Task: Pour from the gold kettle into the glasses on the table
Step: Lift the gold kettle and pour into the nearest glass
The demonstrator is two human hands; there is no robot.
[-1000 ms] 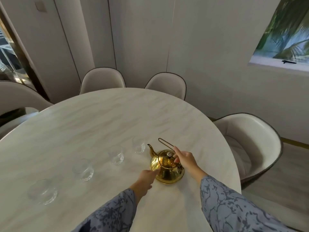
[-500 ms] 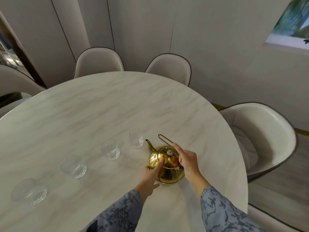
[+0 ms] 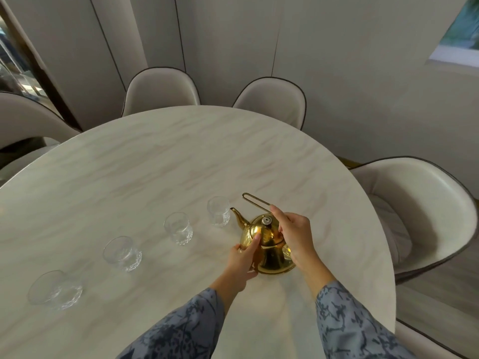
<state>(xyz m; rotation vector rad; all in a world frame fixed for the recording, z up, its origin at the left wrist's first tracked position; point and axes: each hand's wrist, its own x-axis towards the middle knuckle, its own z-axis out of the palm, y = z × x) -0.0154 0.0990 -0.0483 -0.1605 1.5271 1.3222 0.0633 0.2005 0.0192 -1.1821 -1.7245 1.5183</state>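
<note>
Occupying most of the view, a round marble table point(image 3: 155, 161) is carrying every item listed here. Four chairs point(image 3: 425, 211) are standing around its far and right edges.

Kettle point(image 3: 269, 244): gold, sitting upright on the table near the right edge, its spout point(image 3: 237, 216) pointing left and its thin wire handle point(image 3: 255, 202) standing up and leaning away behind the lid knob point(image 3: 266, 220).

Right hand point(image 3: 295, 234): reaching over the kettle's right side, fingers closing on the handle just above the lid. Patterned blue sleeve point(image 3: 350, 325) covering the forearm.

Left hand point(image 3: 243, 260): pressing against the kettle's left flank, fingers lying flat and loosely spread along the gold body, not wrapping it.

Glasses, four, clear, all standing upright left of the kettle in a slanting row: the first glass point(image 3: 218, 211) standing just beside the spout; the second point(image 3: 178, 228) further left; the third point(image 3: 122, 253) further left again; the fourth point(image 3: 53, 289) lying furthest out, toward the table's near left edge. Whether any is holding liquid cannot be told.
</note>
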